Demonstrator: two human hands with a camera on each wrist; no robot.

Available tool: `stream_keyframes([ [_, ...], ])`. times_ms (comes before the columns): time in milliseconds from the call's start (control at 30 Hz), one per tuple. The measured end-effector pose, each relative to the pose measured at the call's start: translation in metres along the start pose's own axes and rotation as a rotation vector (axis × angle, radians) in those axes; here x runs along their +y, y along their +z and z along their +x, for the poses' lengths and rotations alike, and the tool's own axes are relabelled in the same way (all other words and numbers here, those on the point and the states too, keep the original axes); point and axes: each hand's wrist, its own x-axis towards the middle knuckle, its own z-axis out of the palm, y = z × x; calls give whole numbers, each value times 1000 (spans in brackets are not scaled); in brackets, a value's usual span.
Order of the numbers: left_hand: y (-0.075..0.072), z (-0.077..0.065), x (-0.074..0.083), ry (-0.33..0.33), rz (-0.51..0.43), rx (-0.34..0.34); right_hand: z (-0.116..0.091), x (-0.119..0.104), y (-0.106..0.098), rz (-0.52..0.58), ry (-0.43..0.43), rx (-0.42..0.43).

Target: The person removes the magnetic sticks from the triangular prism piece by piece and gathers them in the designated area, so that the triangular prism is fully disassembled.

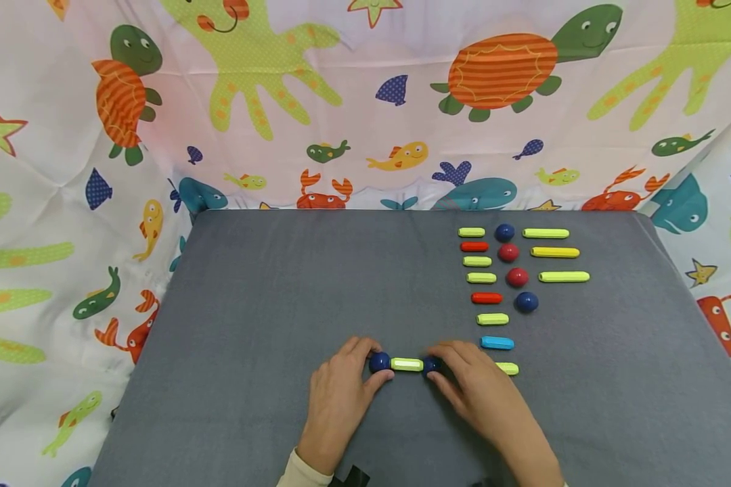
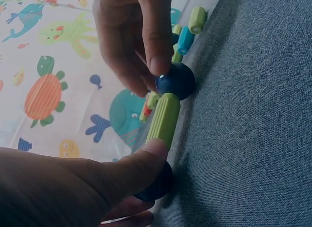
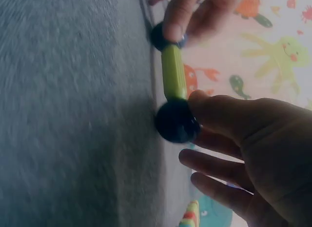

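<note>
A short light-green rod (image 1: 407,364) lies between two dark blue balls, one at each end, close over the grey cloth in front of me. My left hand (image 1: 340,398) pinches the left blue ball (image 1: 379,362) between thumb and fingers. On the other end, my right hand (image 1: 484,389) pinches the right blue ball (image 1: 431,365), partly covering it. In the left wrist view the rod (image 2: 165,120) meets the far ball (image 2: 176,81), and the left thumb reaches onto the near end. The right wrist view shows the near ball (image 3: 176,121) against the right thumb and fingers.
Right of centre runs a column of short rods, among them a red rod (image 1: 486,297) and a blue rod (image 1: 497,343). Beside it sit red balls (image 1: 517,277), blue balls (image 1: 526,302) and longer rods (image 1: 564,276). A patterned curtain (image 1: 365,122) borders the grey table (image 1: 250,291).
</note>
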Motion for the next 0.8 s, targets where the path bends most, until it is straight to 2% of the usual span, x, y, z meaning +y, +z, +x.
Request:
stream_keyframes([
  [167,0,0,-1,4,2,2,5,-6,6,-8,27,-52],
  [367,-1,0,-2,-2,4,-5,7,-8,10,-7,12,-67],
  [567,0,1,-1,-13,3,-17,7,-8,13,-19,15,-57],
  [800,-2,0,-1,-25,-5,-35,7,-11,16,-58,65,-28],
])
